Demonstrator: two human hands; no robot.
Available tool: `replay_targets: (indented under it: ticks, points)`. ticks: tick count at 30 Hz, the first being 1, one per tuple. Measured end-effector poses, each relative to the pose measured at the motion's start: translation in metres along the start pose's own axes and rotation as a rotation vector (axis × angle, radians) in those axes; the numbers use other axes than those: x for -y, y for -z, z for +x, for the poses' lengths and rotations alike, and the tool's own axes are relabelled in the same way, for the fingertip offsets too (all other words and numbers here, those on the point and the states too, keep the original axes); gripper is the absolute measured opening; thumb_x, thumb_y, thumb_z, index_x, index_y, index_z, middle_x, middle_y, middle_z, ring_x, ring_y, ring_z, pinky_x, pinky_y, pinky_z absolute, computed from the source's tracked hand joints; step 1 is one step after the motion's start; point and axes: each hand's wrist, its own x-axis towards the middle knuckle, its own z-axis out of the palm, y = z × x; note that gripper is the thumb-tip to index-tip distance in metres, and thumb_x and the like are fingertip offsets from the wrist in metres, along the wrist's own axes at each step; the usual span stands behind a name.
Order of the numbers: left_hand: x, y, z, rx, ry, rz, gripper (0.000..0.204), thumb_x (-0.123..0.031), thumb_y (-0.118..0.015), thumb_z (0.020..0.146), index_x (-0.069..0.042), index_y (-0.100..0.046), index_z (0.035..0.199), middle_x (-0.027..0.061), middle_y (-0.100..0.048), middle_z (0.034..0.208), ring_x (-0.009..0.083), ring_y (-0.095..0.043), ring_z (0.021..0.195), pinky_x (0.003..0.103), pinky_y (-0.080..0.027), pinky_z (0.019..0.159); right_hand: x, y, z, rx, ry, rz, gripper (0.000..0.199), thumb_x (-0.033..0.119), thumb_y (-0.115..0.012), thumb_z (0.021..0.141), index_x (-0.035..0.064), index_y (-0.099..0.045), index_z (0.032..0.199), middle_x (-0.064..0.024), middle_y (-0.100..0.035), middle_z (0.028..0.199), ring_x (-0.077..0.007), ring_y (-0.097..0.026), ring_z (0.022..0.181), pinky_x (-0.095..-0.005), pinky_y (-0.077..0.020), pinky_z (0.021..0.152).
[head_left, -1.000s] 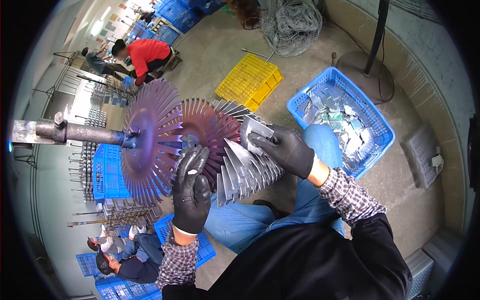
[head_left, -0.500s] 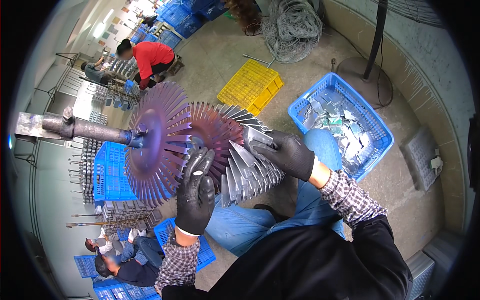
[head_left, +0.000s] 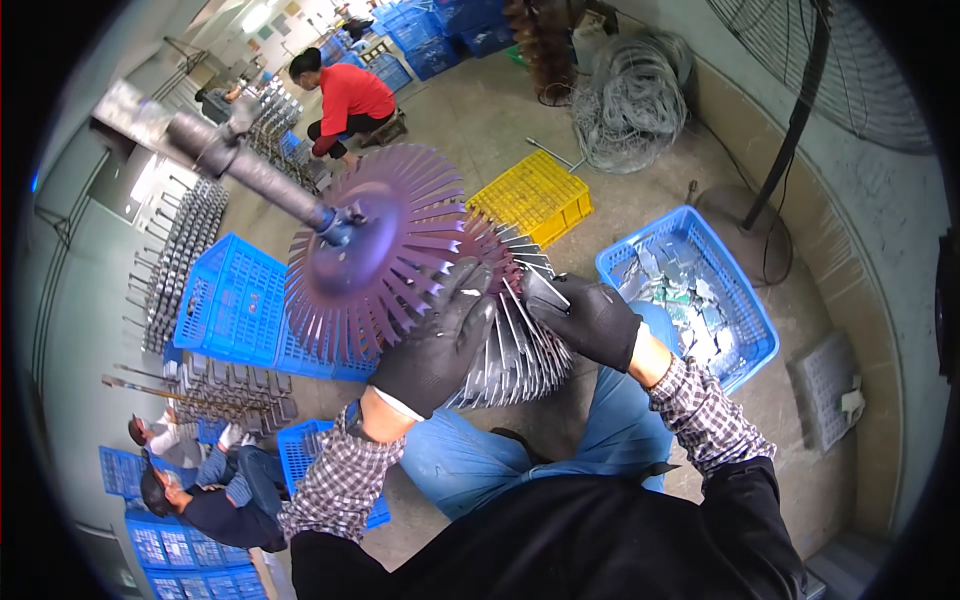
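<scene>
A purple, heat-stained slotted metal disc sits on a horizontal metal shaft. Beyond it, a second reddish slotted disc carries a dense ring of thin silver metal plates. My right hand, in a black glove, pinches a small grey metal plate between thumb and fingers at the right side of that ring. My left hand, gloved too, lies between the two discs with its fingers stretched out against the slotted edge and plates. Its fingertips are partly hidden, and I see nothing held in it.
A blue basket of loose metal pieces stands by my right knee. Farther off are an upturned yellow crate, a wire heap and a standing fan's pole. Blue crates stand at left; several people work beyond.
My view has shifted, so the shaft now slants downward to the right. My left hand has moved up and inward between the discs. My right hand still pinches a plate at the ring's edge.
</scene>
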Motion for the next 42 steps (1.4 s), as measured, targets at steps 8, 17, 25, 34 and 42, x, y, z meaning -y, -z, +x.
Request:
replay_targets:
  ticks: [8, 17, 25, 34, 42]
  points:
    - [0.010, 0.001, 0.006, 0.050, -0.061, -0.007, 0.045, -0.020, -0.055, 0.112, -0.002, -0.058, 0.154, 0.0198, -0.055, 0.157, 0.0367, -0.058, 0.139, 0.044, -0.047, 0.118, 0.013, 0.006, 0.008, -0.028, 0.120, -0.109, 0.024, 0.024, -0.071, 0.102, 0.0036, -0.075, 0.114, -0.0159, -0.073, 0.096, -0.0338, -0.067, 0.077, -0.0425, -0.0539, 0.072]
    - [0.012, -0.006, 0.007, 0.092, -0.096, 0.037, 0.049, -0.028, -0.052, 0.115, -0.002, -0.052, 0.157, 0.0217, -0.051, 0.162, 0.0377, -0.051, 0.149, 0.044, -0.043, 0.124, 0.024, 0.009, 0.008, -0.040, 0.126, -0.180, 0.023, 0.021, -0.072, 0.101, 0.0038, -0.075, 0.116, -0.0159, -0.072, 0.094, -0.0342, -0.066, 0.075, -0.0432, -0.0526, 0.071]
    - [0.031, -0.024, 0.001, 0.033, -0.306, 0.371, 0.051, -0.031, -0.051, 0.116, -0.002, -0.051, 0.158, 0.0221, -0.048, 0.165, 0.0369, -0.046, 0.154, 0.045, -0.040, 0.128, 0.029, 0.016, 0.014, -0.006, 0.216, -0.223, 0.021, 0.017, -0.072, 0.099, 0.0030, -0.073, 0.115, -0.0167, -0.072, 0.096, -0.0354, -0.066, 0.076, -0.0433, -0.0534, 0.072]
    - [0.006, -0.002, 0.007, 0.133, 0.006, -0.138, 0.051, -0.031, -0.045, 0.118, -0.006, -0.049, 0.162, 0.0170, -0.043, 0.171, 0.0333, -0.045, 0.156, 0.042, -0.035, 0.130, 0.006, 0.018, 0.024, 0.120, 0.241, -0.400, 0.021, 0.015, -0.073, 0.093, 0.0014, -0.072, 0.109, -0.0193, -0.072, 0.095, -0.0379, -0.067, 0.077, -0.0451, -0.0546, 0.071]
    - [0.022, -0.039, -0.005, -0.135, -0.358, 0.561, 0.048, -0.026, -0.048, 0.112, -0.004, -0.054, 0.154, 0.0215, -0.058, 0.156, 0.0359, -0.061, 0.138, 0.045, -0.045, 0.119, 0.038, 0.028, 0.012, 0.103, 0.239, -0.260, 0.037, 0.010, -0.073, 0.088, 0.0042, -0.074, 0.125, -0.0172, -0.070, 0.095, -0.0360, -0.064, 0.076, -0.0436, -0.0541, 0.073]
